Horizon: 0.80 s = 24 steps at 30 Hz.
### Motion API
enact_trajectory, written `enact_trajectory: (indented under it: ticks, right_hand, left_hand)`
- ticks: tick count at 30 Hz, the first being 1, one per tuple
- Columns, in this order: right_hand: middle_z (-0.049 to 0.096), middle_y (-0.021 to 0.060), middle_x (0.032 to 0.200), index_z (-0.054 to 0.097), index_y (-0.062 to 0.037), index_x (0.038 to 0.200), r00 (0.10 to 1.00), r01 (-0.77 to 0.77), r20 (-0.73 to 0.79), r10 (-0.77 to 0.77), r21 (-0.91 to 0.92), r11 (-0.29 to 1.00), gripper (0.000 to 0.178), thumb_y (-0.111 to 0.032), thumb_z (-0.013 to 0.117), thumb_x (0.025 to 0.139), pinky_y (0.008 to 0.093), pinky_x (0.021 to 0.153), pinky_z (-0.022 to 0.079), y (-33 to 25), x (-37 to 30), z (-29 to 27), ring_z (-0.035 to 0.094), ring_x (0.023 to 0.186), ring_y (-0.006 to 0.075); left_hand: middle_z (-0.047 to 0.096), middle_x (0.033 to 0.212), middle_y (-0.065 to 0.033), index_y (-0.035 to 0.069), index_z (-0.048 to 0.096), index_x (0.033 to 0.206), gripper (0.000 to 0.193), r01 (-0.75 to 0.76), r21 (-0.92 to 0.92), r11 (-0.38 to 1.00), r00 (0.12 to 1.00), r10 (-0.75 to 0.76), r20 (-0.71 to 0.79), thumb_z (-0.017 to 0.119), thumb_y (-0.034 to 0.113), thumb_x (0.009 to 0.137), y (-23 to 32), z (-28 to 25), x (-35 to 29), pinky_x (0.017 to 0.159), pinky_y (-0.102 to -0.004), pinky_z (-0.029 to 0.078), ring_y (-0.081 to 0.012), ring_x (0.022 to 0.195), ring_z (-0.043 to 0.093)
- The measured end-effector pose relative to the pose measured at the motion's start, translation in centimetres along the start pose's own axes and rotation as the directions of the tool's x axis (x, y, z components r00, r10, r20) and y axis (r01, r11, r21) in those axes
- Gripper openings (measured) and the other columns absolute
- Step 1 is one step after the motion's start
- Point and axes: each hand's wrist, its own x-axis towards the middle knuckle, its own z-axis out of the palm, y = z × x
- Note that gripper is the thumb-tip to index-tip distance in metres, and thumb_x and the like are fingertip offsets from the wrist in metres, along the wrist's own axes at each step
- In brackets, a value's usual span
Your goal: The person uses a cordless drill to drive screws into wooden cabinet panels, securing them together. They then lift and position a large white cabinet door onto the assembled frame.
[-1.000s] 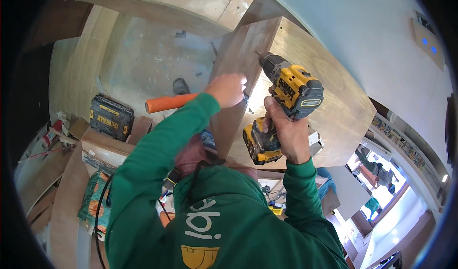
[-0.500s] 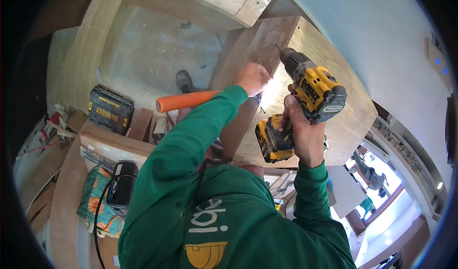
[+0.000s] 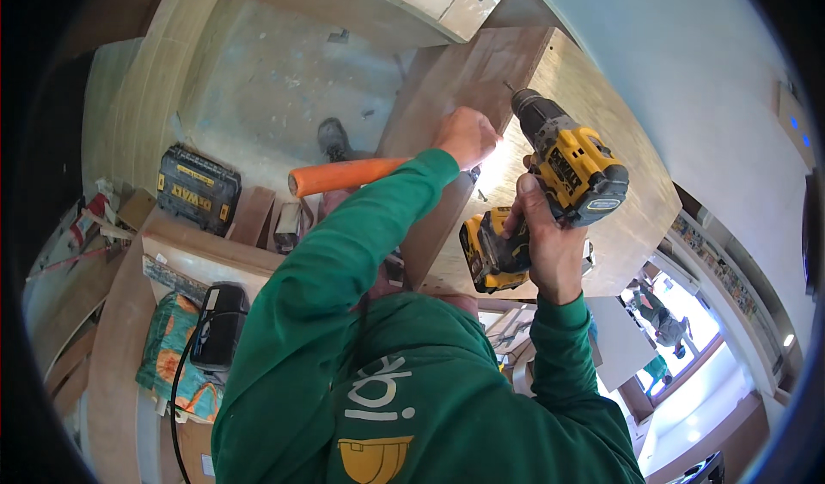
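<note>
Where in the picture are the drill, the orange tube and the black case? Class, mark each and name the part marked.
Drill (image 3: pixel 581 166): head view, on its yellow housing.
Orange tube (image 3: pixel 345 176): head view, midway along its visible length.
Black case (image 3: pixel 199 188): head view, on its broad face.

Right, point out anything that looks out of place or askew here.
The wood scraps at the far left look untidy, jumbled at differing angles. A small dark screw-like piece also shows on the wooden box, near the left hand; I can't tell whether it is loose or fixed. Nothing looks spilled.
</note>
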Motion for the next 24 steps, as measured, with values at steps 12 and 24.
enact_trajectory:
  ticks: [12, 24]
  right_hand:
    - [0.061, 0.0012, 0.083, 0.060, 0.0003, 0.128, 0.991, -0.135, 0.000, 0.136, -0.106, 0.985, 0.038, -0.021, 0.070, 0.097, 0.0256, 0.059, 0.049, 0.7, -3.5, -3.0, 0.059, 0.065, 0.0103]
    - [0.076, 0.0121, 0.104, 0.073, -0.0077, 0.113, 0.979, 0.072, 0.192, 0.073, -0.654, 0.753, 0.032, -0.029, 0.076, 0.089, 0.0432, 0.083, 0.056, 5.7, -10.1, -6.3, 0.073, 0.095, 0.0326]
  left_hand:
    - [0.074, 0.078, -0.0098, 0.004, 0.079, 0.085, 0.019, 0.020, 0.006, 1.000, 0.999, -0.020, 0.041, 0.082, 0.022, 0.083, 1.0, -0.5, -0.8, 0.068, -0.0344, 0.054, -0.0183, 0.073, 0.070]
    - [0.073, 0.078, -0.0092, -0.003, 0.077, 0.090, 0.025, -0.106, -0.035, 0.994, 0.994, 0.107, 0.026, 0.083, 0.020, 0.080, 0.0, -0.3, 0.1, 0.066, -0.0316, 0.054, -0.0146, 0.069, 0.067]
